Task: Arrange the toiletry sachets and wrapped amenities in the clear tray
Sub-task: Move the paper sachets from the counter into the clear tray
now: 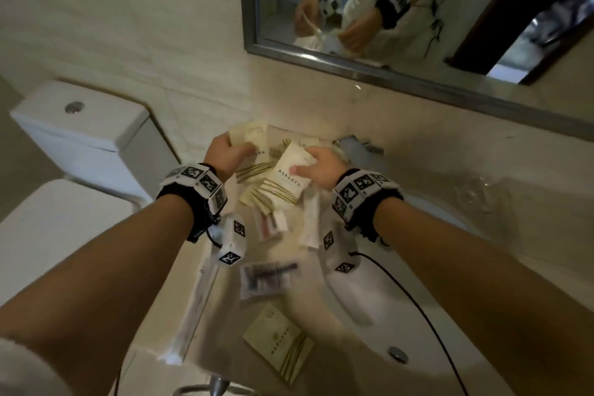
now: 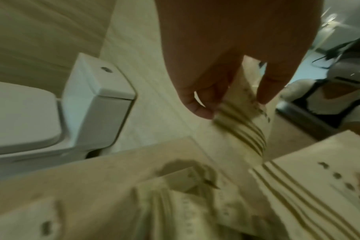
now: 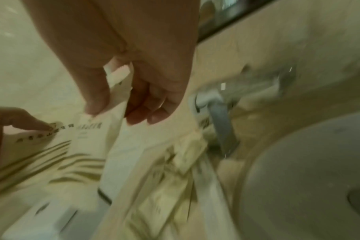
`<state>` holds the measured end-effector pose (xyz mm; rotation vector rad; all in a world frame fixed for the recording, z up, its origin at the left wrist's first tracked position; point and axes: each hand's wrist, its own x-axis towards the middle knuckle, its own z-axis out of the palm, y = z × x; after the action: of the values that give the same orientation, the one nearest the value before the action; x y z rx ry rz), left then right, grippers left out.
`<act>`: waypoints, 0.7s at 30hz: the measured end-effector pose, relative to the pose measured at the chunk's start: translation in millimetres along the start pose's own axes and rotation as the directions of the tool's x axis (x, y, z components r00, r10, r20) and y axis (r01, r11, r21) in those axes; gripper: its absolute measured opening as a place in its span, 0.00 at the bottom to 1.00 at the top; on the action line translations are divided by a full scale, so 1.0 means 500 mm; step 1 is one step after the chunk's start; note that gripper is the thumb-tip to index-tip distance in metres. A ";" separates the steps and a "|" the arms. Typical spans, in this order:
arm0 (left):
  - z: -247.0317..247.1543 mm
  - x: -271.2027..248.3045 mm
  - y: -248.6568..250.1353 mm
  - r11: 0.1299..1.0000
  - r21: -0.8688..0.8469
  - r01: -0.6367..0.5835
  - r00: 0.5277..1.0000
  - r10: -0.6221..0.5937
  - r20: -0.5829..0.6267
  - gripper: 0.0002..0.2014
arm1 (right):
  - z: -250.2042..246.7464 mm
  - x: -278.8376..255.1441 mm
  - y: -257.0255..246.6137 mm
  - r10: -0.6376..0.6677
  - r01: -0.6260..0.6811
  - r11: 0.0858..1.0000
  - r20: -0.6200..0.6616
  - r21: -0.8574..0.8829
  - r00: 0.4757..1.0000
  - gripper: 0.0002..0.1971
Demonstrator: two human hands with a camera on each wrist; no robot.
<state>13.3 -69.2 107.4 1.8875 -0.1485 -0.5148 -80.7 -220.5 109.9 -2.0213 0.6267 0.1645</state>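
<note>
Head view: I see my left hand (image 1: 225, 151) pinching cream sachets (image 1: 254, 138) and my right hand (image 1: 321, 167) pinching a striped sachet (image 1: 289, 182) above the countertop (image 1: 225, 292) pile. Left wrist view: thumb and fingers (image 2: 201, 110) clamp the sachets. Right wrist view: fingers (image 3: 142, 113) pinch the packet beside the basin (image 3: 298, 162).

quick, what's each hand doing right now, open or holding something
Left hand: holds cream sachets, pinched between thumb and fingers.
Right hand: grips a white striped sachet by its top edge.
</note>
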 end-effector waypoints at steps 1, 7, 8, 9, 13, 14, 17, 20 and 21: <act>0.012 -0.006 0.028 0.999 -0.011 -0.035 0.999 0.035 0.018 0.17 | -0.027 -0.011 -0.007 -0.009 0.009 1.000 -0.062 0.009 0.998 0.18; 0.142 -0.059 0.170 0.984 -0.023 -0.177 0.963 0.178 0.200 0.16 | -0.208 -0.112 0.006 -0.012 0.052 0.991 -0.311 0.122 0.950 0.16; 0.169 -0.070 0.186 0.981 -0.036 -0.191 0.952 0.194 0.238 0.16 | -0.233 -0.127 0.013 -0.015 0.055 0.993 -0.345 0.107 0.938 0.16; 0.197 -0.086 0.204 0.979 -0.042 -0.200 0.936 0.204 0.286 0.16 | -0.258 -0.142 0.025 -0.011 0.049 0.995 -0.381 0.090 0.925 0.16; 0.342 -0.158 0.259 0.967 -0.014 -0.254 0.842 0.229 0.489 0.16 | -0.364 -0.214 0.104 0.042 0.011 0.995 -0.517 0.098 0.855 0.17; 0.376 -0.172 0.265 0.965 -0.003 -0.262 0.825 0.226 0.518 0.17 | -0.384 -0.231 0.128 0.060 0.001 0.994 -0.532 0.113 0.845 0.17; 0.493 -0.219 0.282 0.948 0.086 -0.305 0.806 0.209 0.554 0.18 | -0.452 -0.284 0.218 0.122 -0.021 0.984 -0.584 0.176 0.803 0.17; 0.603 -0.254 0.287 0.945 0.115 -0.307 0.787 0.184 0.589 0.18 | -0.515 -0.321 0.321 0.231 -0.032 0.953 -0.650 0.303 0.724 0.18; 0.642 -0.265 0.287 0.949 0.111 -0.296 0.780 0.173 0.602 0.18 | -0.537 -0.337 0.362 0.286 -0.049 0.936 -0.673 0.348 0.683 0.19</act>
<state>-219.6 -354.0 183.8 1.8074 -0.8697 -0.9261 -352.0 -457.3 169.0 -1.6722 1.2530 -0.6272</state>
